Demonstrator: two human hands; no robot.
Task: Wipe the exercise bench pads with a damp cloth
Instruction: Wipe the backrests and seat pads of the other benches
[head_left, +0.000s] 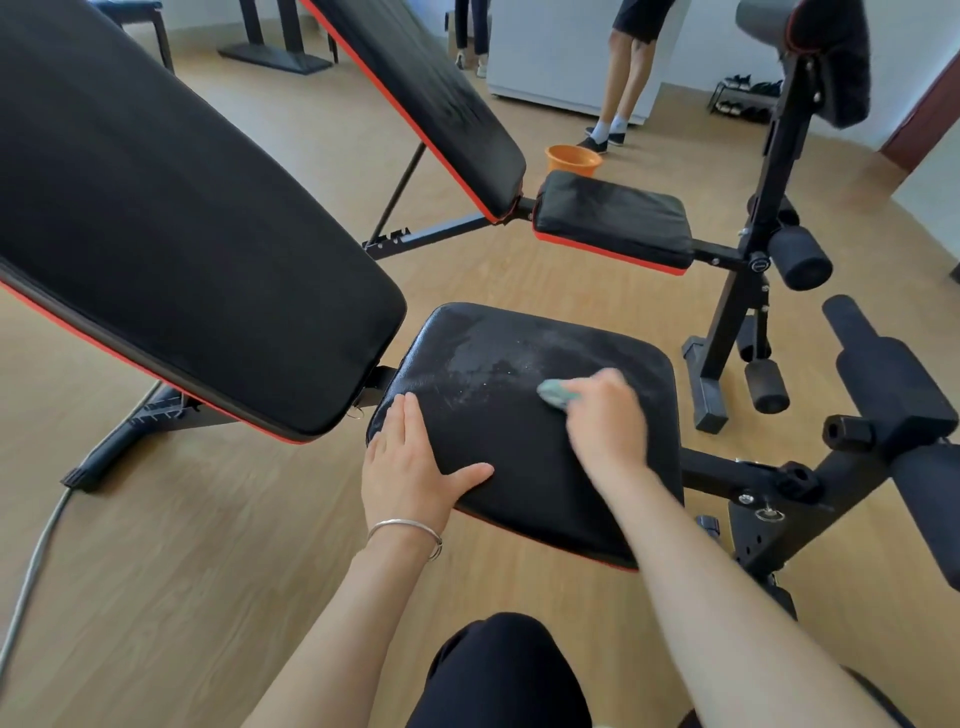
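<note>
A black seat pad (488, 431) with red trim sits in front of me, streaked with damp marks near its far half. My right hand (605, 421) is blurred and grips a bunched pale green cloth (556, 393) pressed on the pad's right middle. Flat on the pad's near left corner rests my left hand (410, 462), fingers straight, a thin bracelet on the wrist. The long tilted back pad (171, 223) of the same bench rises to the left.
A second bench stands behind, with its back pad (431, 93) and seat pad (613, 218) showing wet streaks. An orange bucket (574, 160) stands on the wooden floor beyond it. Black foam rollers (883, 379) and frame posts lie right. A person's legs (623, 73) stand at the back.
</note>
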